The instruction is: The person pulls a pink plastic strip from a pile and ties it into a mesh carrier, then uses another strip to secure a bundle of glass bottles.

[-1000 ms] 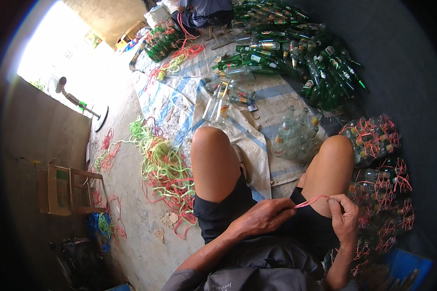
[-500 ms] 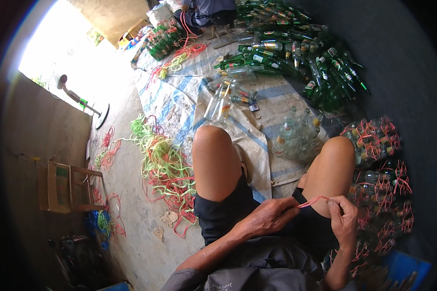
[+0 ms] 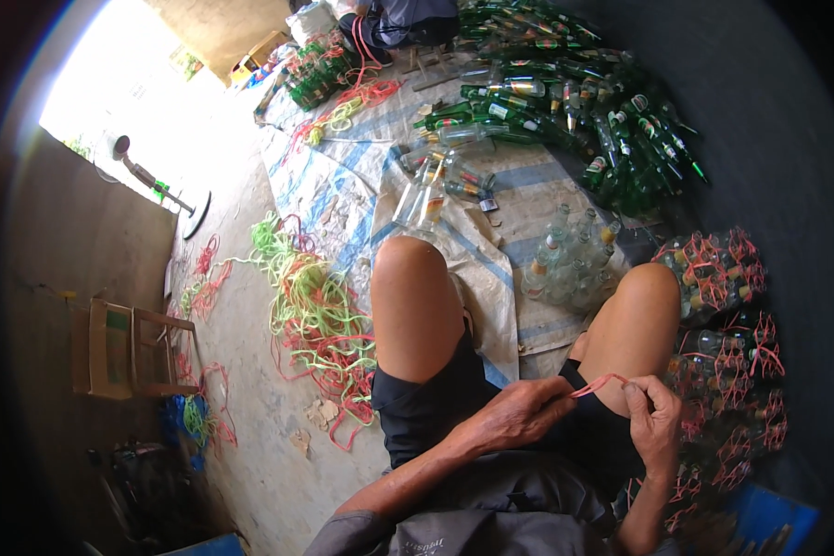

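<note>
Over my lap, a short stretch of pink-red cord (image 3: 600, 385) runs between my two hands. My left hand (image 3: 526, 413) is closed round one end, its fingers curled. My right hand (image 3: 654, 415) pinches the other end between thumb and forefinger. Past my knees, a cluster of upright clear glass bottles (image 3: 573, 262) stands on a white-and-blue striped sheet (image 3: 537, 190). To my right are clear bottles bundled with red cord (image 3: 711, 269), and more netted bundles (image 3: 727, 371) lie nearer me.
A heap of green bottles (image 3: 579, 88) covers the far right. Tangled green and red cord (image 3: 315, 301) lies left of my knee. Several loose clear bottles (image 3: 426, 199) rest ahead. A person (image 3: 403, 23) sits far off. A fan (image 3: 144, 176) and a wooden chair (image 3: 134, 347) stand left.
The view has shifted very slightly. Both hands keep nearly the same place and the same hold on the cord.
</note>
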{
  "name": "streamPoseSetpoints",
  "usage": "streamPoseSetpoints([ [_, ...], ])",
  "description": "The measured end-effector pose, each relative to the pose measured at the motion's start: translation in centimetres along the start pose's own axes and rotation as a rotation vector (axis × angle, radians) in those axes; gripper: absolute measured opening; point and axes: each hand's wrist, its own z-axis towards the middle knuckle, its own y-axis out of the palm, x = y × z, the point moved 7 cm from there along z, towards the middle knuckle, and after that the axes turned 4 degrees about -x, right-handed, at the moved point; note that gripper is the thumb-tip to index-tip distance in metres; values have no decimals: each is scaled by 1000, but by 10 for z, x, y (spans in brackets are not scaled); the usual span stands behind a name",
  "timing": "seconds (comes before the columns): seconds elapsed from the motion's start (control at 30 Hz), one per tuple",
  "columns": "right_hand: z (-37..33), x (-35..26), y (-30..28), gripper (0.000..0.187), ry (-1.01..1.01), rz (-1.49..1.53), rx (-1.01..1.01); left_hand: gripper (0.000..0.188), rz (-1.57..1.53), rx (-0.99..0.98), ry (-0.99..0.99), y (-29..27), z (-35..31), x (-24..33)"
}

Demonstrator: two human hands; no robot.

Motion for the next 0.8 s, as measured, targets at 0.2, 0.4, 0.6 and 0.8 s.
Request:
streamPoseSetpoints([
  [0.2, 2, -4, 1, 16, -19, -16, 5, 29, -12, 3, 13, 0, 1, 2],
  [0.4, 2, -3, 3, 17, -27, -17, 6, 30, -20, 27, 23, 0, 1, -1],
  [0.6, 2, -4, 3, 17, -55, -41, 12, 28, -56, 81, 35, -1, 2, -6],
  [0.8, 2, -7, 5, 17, -40, -47, 10, 26, -78, 94, 34, 2, 2, -13],
])
